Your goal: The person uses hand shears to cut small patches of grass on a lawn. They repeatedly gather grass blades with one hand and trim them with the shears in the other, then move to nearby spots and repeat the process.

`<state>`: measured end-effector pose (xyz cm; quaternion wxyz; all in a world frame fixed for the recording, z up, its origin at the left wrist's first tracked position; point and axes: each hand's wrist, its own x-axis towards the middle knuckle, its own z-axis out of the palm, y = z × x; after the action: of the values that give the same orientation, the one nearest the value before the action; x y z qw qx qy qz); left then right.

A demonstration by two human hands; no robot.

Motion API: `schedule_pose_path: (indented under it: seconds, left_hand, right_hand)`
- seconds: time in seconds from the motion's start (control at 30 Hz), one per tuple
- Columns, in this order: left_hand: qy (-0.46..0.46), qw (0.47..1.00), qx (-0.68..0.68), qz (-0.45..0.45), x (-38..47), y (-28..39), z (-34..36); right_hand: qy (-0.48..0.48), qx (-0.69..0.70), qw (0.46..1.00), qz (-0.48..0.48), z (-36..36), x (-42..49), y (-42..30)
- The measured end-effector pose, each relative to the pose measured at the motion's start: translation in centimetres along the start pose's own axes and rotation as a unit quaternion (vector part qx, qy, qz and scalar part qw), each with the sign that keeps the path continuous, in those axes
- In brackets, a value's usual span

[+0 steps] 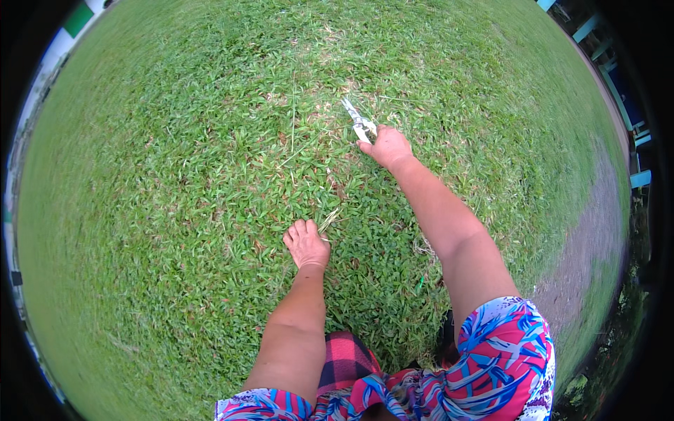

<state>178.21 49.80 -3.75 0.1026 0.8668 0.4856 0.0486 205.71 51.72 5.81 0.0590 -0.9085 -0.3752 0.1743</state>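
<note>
My right hand [388, 144] is closed around the pale handles of a pair of hand shears [359, 120], held low over the grass with the blades pointing up and to the left. Whether the blades touch the turf cannot be told. My left hand [308, 243], palm down, is nearer my body on the lawn [237, 184]. A small bundle of cut grass stems [329, 220] sticks out between its thumb and fingers. Long thin grass stalks [293, 113] stand or lie left of the shears.
A bare grey-brown patch of ground [584, 252] shows at the right. Light blue posts or rails [616, 94] line the far right edge. Along the left rim runs a white and green wall or border [78, 20]. My knee in checked cloth [347, 360] is below.
</note>
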Motion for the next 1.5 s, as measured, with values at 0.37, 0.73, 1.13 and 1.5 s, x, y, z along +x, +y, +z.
schedule_pose_path:
  seconds: [0.37, 0.73, 1.13, 1.5]
  left_hand:
    - [-0.003, 0.999, -0.031, 0.013, -0.1, -0.4, 0.4]
    - [-0.013, 0.998, -0.055, 0.012, -0.1, -0.5, 0.4]
    - [-0.015, 0.998, -0.056, 0.017, -0.1, -0.6, 0.4]
    - [-0.021, 0.998, -0.063, 0.016, -0.2, -0.7, 0.6]
  right_hand:
    - [-0.029, -0.012, 0.999, 0.011, 1.7, 6.7, -8.4]
    - [-0.042, -0.007, 0.998, -0.045, 1.7, 8.5, -8.2]
    - [-0.040, -0.021, 0.999, -0.020, -0.7, 8.2, -9.6]
    - [-0.041, 0.053, 0.997, 0.029, 0.0, 8.9, -10.5]
